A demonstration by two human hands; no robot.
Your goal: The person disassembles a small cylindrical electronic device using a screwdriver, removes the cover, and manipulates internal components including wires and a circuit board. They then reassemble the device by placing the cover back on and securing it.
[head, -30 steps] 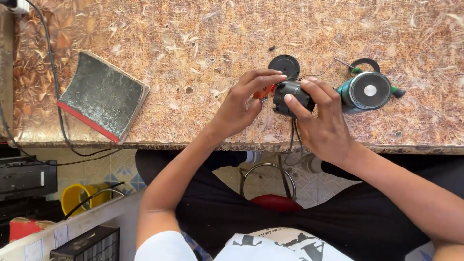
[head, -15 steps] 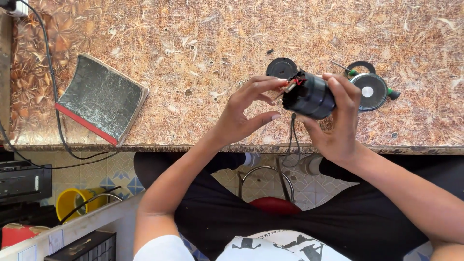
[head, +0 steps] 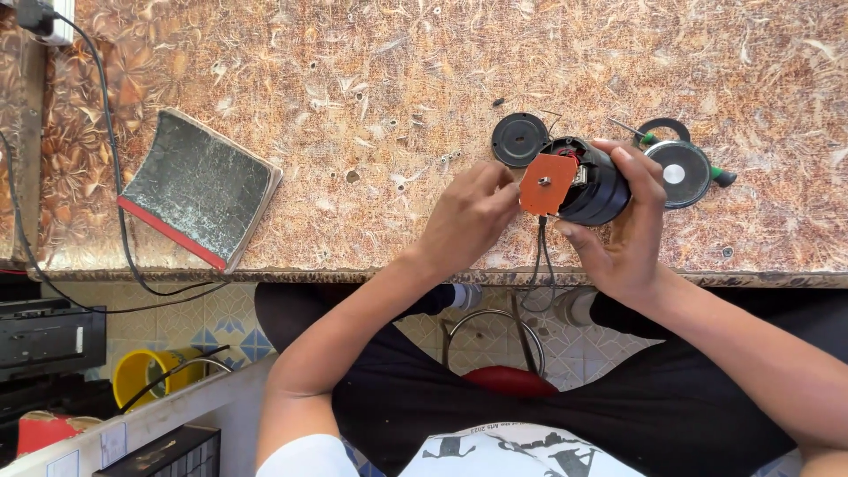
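The person is taking apart a small black cylindrical speaker housing [head: 590, 181], held just above the table [head: 353, 71] near its front edge. The right hand [head: 623, 234] wraps around the housing from behind, thumb below and fingers curled over the top, closed firmly on it so that the open end faces left. At that end sits an orange circuit board [head: 548, 183], and the left hand [head: 468, 212] has its fingertips pinched at the board's left edge, nearly closed; whether they grip the board itself or something small against it cannot be told. A thin dark wire [head: 539, 261] hangs from the housing down past the table edge.

Judging by this, the step in hand is working the board free from, or seating it into, the end of the housing. The next move calls for a steady hold by the right hand while the left applies fine, careful force at the board's edge, minding the wire attached beneath.

Loose parts lie close by on the table: a black round cap [head: 519, 140] just beyond the left fingertips, a round speaker driver [head: 677, 174] touching or just beside the right fingers, and a green-handled screwdriver [head: 720, 175] partly hidden behind the driver. Well to the left lies a worn dark notebook [head: 199, 187] with a red spine, and a black cable [head: 106, 177] runs along that side.
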